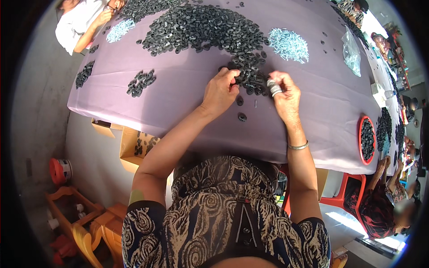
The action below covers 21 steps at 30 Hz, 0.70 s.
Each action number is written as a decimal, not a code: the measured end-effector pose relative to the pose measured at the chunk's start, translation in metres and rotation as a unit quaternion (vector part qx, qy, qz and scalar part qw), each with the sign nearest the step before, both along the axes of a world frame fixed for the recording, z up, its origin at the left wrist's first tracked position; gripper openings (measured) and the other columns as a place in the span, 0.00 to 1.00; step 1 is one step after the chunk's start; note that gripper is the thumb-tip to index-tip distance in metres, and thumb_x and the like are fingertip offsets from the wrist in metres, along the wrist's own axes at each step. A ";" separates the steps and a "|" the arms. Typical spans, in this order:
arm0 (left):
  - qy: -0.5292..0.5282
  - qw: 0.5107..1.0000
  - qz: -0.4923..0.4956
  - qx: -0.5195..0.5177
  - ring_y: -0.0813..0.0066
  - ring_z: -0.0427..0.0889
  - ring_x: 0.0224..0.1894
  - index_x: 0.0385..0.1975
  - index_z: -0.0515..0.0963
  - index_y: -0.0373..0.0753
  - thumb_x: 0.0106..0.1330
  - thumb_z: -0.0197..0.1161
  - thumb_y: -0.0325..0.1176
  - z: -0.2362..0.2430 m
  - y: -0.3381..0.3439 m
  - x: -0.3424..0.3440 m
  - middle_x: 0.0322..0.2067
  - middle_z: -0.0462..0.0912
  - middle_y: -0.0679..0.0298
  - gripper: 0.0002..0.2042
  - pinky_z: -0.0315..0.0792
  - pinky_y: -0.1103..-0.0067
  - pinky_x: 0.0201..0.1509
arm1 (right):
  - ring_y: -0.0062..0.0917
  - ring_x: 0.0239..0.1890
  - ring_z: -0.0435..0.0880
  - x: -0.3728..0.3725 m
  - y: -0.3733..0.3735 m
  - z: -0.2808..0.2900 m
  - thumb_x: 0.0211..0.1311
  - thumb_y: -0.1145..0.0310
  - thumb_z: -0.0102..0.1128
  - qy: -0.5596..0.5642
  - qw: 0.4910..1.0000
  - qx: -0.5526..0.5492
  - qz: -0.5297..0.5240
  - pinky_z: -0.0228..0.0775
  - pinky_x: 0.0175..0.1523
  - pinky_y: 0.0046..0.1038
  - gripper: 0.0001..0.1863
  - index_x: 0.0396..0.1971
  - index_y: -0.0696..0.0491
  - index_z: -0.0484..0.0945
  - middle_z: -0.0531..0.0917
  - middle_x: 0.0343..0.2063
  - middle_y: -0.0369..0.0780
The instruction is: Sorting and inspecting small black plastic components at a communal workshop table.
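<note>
My left hand (220,91) is closed, fingers curled at the near edge of a heap of small black ring-like parts (203,29). Dark parts show right beside its fingertips, but whether one is gripped is hidden. My right hand (286,93) is also closed, thumb and fingers drawn together just right of the heap's trailing end (250,73). Whitish wrapping (274,87) shows around its fingers; anything pinched there is too small to make out. Between my hands and the near edge lie a loose black part (241,117) and a small silvery spring-like piece (255,103).
Shiny small pieces form a pile (288,44) to the right and another pile (120,30) at far left. Smaller black clusters (141,83) lie left. A red basket (367,140) of black parts stands right, near a plastic bag (351,52). Other people work around the purple-covered table (183,96).
</note>
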<state>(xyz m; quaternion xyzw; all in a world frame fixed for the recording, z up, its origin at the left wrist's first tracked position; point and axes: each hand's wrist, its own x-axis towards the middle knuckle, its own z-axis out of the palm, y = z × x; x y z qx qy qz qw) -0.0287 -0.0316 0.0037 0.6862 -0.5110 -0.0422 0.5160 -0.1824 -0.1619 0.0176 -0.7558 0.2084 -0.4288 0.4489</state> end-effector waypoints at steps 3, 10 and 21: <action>-0.003 0.996 -0.014 0.082 0.60 0.79 0.34 0.49 0.72 0.37 0.52 0.59 0.23 0.010 0.004 0.003 0.36 0.72 0.58 0.21 0.75 0.69 0.38 | 0.09 0.30 0.74 -0.004 -0.010 0.007 0.60 0.81 0.56 -0.053 0.995 0.084 0.010 0.69 0.35 0.14 0.03 0.33 0.57 0.75 0.79 0.29 0.30; -0.064 0.992 -0.019 0.108 0.55 0.77 0.37 0.54 0.67 0.39 0.50 0.59 0.24 0.010 0.005 0.010 0.41 0.68 0.59 0.26 0.74 0.64 0.41 | 0.12 0.07 0.59 -0.011 -0.009 0.024 0.68 0.61 0.50 -0.117 0.938 0.326 0.023 0.49 0.10 0.16 0.15 0.27 0.56 0.74 0.69 0.11 0.32; -0.055 0.996 -0.011 0.069 0.75 0.74 0.23 0.43 0.73 0.40 0.53 0.66 0.26 0.010 0.005 0.008 0.36 0.73 0.63 0.17 0.72 0.77 0.28 | 0.12 0.05 0.52 -0.018 -0.008 0.028 0.69 0.44 0.39 -0.114 0.896 0.412 0.122 0.41 0.08 0.16 0.31 0.10 0.51 0.60 0.54 0.06 0.29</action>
